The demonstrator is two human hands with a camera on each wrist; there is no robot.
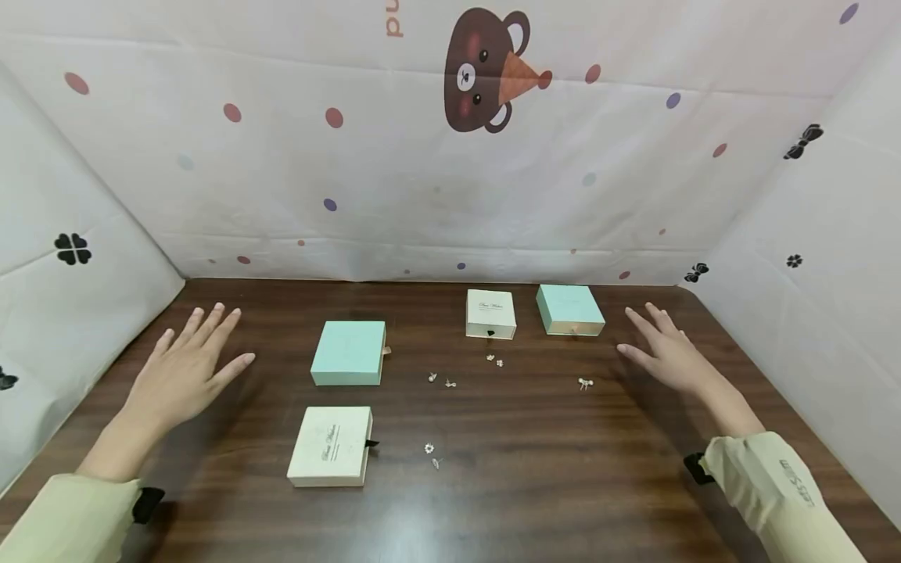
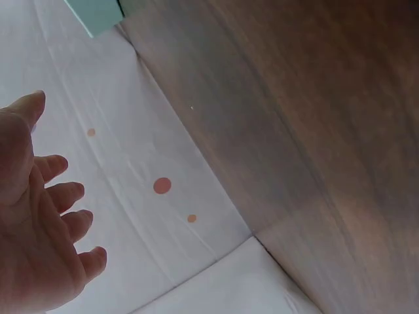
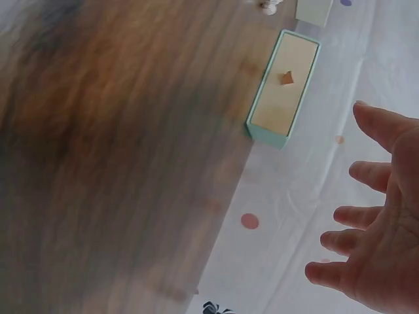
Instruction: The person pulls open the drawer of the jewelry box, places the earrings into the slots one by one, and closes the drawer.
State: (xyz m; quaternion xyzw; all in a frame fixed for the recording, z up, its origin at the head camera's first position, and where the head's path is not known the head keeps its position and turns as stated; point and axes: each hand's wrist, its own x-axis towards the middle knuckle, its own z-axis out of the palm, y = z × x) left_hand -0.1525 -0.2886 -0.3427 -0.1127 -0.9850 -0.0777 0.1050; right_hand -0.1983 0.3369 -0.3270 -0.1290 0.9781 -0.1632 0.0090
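Right teal box: just left of the fingertips of the right hand.
Left teal box: right of the thumb of the left hand, apart from it.
Fingers: straight and spread apart on both hands.
Near earrings: left of the right thumb, slightly nearer the person.
Small white box: farther left of the right fingers, past the teal one.
Large white box: right of the left fingers, nearer the person.
Other earrings: between both hands' fingers.
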